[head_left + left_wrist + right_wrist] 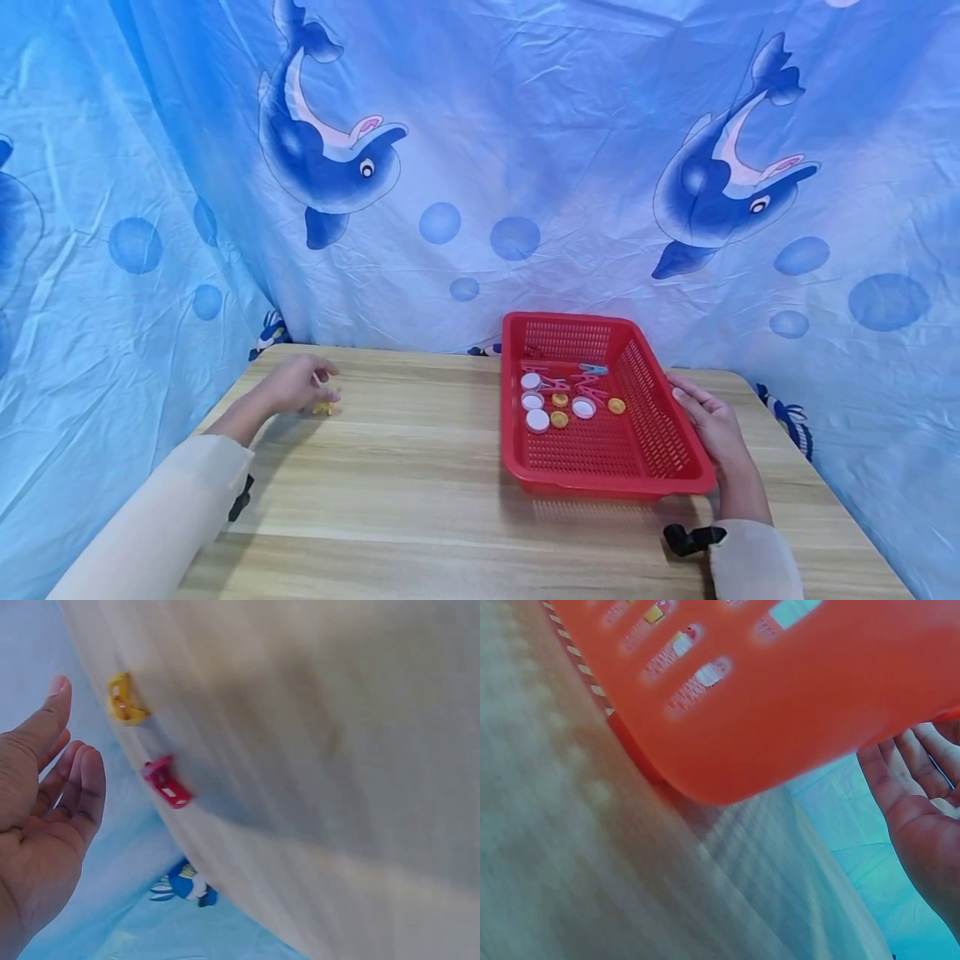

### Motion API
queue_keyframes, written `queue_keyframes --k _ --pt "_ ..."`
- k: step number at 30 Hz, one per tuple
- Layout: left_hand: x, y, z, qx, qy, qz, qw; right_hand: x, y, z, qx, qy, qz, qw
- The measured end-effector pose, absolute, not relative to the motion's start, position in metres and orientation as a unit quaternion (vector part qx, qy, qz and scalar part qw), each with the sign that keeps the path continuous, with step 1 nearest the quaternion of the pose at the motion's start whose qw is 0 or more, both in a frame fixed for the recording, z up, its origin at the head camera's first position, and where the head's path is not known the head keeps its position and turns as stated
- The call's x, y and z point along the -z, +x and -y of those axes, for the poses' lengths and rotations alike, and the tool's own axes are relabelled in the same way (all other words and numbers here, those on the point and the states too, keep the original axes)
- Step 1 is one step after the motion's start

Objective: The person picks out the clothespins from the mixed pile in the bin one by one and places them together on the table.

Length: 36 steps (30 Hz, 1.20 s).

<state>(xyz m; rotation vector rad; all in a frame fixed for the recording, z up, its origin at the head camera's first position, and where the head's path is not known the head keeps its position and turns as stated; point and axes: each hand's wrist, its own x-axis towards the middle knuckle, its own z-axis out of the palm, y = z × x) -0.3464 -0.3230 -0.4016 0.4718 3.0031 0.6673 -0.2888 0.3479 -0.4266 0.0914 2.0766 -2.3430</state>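
My left hand (296, 385) hovers over the far left of the table with relaxed, slightly bent fingers. In the left wrist view it holds nothing. A small yellow clip (124, 701) and a small red clip (169, 784) lie on the table near its fingertips; in the head view the hand hides most of them. With thumb over the rim and fingers beneath, my right hand (708, 425) grips the right side of a red plastic basket (607, 482). Inside are white bottle caps (537, 421), yellow caps (559, 420), pink clothespins (588, 390) and a light-blue clothespin (593, 369).
The wood-grain table (405, 483) ends at a blue dolphin-print curtain (465, 167) behind and at the sides. The basket stands right of the middle, its near edge tilted up above the tabletop.
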Motion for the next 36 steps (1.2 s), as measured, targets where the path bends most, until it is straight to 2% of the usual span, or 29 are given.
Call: queue_keyframes --k 12,25,36 --pt "0.378 -0.359 0.293 -0.21 0.174 -0.962 0.0 0.425 -0.287 -0.345 0.747 0.033 -0.664 0.005" --pt "0.362 -0.377 0.228 -0.183 0.247 -0.951 -0.038 0.426 -0.287 -0.346 0.748 0.032 -0.663 0.001" --pt "0.343 -0.387 0.164 -0.141 0.282 -0.949 -0.015 0.425 -0.287 -0.345 0.743 0.039 -0.668 0.001"
